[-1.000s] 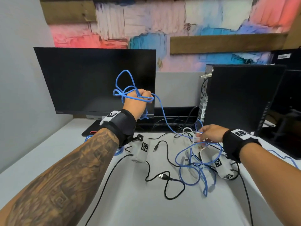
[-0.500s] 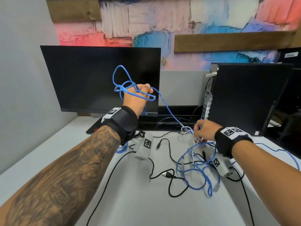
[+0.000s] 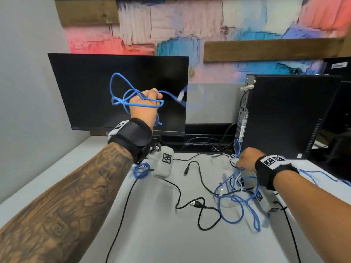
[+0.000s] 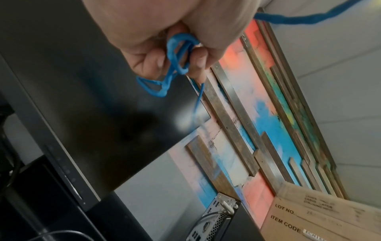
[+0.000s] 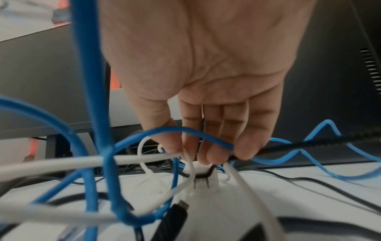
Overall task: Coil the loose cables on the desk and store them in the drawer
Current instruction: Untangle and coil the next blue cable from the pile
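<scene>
My left hand [image 3: 146,103] is raised in front of the monitor and grips several loose loops of a blue cable [image 3: 121,92]. That cable's free end with a clear plug [image 3: 180,94] hangs blurred in the air to the right. The left wrist view shows the fingers [image 4: 198,58] curled round the blue cable loops [image 4: 173,65]. My right hand [image 3: 245,160] is low on the desk by the tower, on a tangle of blue, white and black cables [image 3: 237,198]. Its fingertips [image 5: 208,153] pinch strands of the tangle, among them a white cable [image 5: 144,159]. A black USB cable [image 3: 197,205] lies mid-desk.
A dark monitor [image 3: 95,82] stands at the back left and a black PC tower [image 3: 284,114] at the back right. A small coiled blue cable [image 3: 141,170] lies on the grey desk [image 3: 152,240] under my left wrist. A cardboard box [image 4: 319,216] shows in the left wrist view.
The blue cable no longer runs taut from my left hand down to the tangle; its plug end has come free and swings beside my left hand. My right hand stays on the tangle.
</scene>
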Demonstrator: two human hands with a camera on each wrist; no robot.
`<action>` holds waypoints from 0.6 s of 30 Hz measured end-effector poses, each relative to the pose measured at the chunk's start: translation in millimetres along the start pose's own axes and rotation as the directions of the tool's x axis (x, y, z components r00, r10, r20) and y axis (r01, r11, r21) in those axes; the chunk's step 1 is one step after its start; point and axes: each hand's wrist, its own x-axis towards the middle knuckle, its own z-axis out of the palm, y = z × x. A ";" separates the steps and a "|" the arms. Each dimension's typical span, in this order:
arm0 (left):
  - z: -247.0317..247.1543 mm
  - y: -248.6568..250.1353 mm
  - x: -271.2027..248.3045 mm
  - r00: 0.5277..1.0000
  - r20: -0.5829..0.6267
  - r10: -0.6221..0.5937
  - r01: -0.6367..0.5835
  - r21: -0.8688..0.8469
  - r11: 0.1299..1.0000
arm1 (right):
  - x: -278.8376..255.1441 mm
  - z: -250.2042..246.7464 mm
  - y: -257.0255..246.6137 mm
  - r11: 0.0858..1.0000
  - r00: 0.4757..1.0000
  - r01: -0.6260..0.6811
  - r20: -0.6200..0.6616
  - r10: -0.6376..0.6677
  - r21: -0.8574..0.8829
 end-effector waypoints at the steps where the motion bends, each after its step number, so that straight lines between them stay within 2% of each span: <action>1: -3.1 0.6 1.2 1.000 0.006 -0.010 0.010 0.010 1.000 | 0.4 -0.7 0.9 1.000 1.000 0.005 -0.012 -0.005 -0.011; 4: -10.9 8.5 -1.9 0.997 0.065 -0.037 0.035 0.025 0.999 | -4.1 -7.7 -10.2 0.983 0.973 0.151 -0.190 -0.131 0.099; 6: -17.2 14.9 -8.0 0.981 0.195 -0.019 -0.016 0.174 0.985 | -17.6 -14.3 -34.9 0.917 0.917 0.343 -0.284 -0.280 0.204; 7: -21.2 16.6 -10.6 0.966 0.257 -0.021 -0.047 0.255 0.966 | -25.6 -16.4 -51.3 0.881 0.894 0.419 -0.266 -0.359 0.219; 10: -35.8 16.0 -17.8 0.929 0.347 -0.127 -0.014 0.378 0.926 | -50.1 -9.2 -104.7 0.824 0.834 0.553 -0.087 -0.546 0.128; 13: -51.3 11.6 -26.7 0.899 0.390 -0.200 -0.025 0.501 0.865 | -70.4 21.5 -150.4 0.724 0.722 0.689 0.133 -0.679 -0.039; 15: -59.9 6.6 -28.6 0.884 0.402 -0.240 -0.010 0.529 0.848 | -78.1 41.4 -167.3 0.678 0.685 0.721 0.290 -0.668 -0.144; 18: -68.6 -0.6 -29.8 0.854 0.420 -0.307 -0.007 0.599 0.801 | -78.0 48.9 -163.9 0.681 0.707 0.693 0.406 -0.579 -0.236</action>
